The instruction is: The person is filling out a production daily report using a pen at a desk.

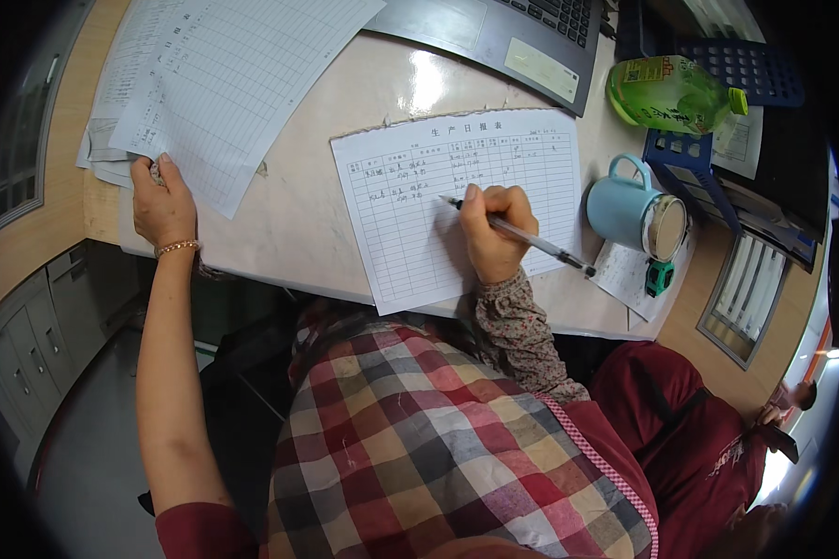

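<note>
My right hand (499,228) is closed around a pen (552,250) with a clear barrel and dark ends. Its tip points at a printed form (410,270), over the upper middle rows, some filled with handwriting; whether it touches the paper I cannot tell. The form lies slightly turned on the desk in front of me. At the left, my left hand (165,207) has its fingers curled at the lower corner of a stack of gridded sheets (242,74). Between thumb and forefinger shows a small greyish patterned bit that I cannot make out.
A grey laptop (494,42) sits at the back of the pale desk (294,210). On the right are a light blue mug (615,212) with a lid, a green bottle (667,93) lying on its side, a blue plastic basket (750,74) and a small green object (660,278) on loose paper.
</note>
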Demonstrator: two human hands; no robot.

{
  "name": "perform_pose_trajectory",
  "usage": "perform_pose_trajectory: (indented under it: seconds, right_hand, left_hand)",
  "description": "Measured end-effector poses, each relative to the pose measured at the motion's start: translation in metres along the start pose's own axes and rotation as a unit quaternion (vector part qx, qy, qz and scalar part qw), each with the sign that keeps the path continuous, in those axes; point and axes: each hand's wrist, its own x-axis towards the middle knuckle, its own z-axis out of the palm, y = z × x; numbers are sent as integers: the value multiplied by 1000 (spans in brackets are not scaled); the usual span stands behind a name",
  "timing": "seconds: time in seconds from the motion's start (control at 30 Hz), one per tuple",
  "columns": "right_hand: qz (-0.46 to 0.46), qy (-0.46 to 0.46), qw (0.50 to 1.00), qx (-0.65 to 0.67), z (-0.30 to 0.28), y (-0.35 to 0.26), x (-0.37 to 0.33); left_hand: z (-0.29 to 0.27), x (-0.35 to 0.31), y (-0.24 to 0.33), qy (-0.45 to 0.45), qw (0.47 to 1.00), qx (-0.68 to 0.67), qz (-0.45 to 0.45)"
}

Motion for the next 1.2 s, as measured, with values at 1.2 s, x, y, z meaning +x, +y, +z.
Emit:
perform_pose_trajectory:
  seconds: [1.2]
  right_hand:
    - [-14,-37,997,-66,8,-2,4]
  left_hand:
    - [-1,-1,1,-1,1000,-4,3]
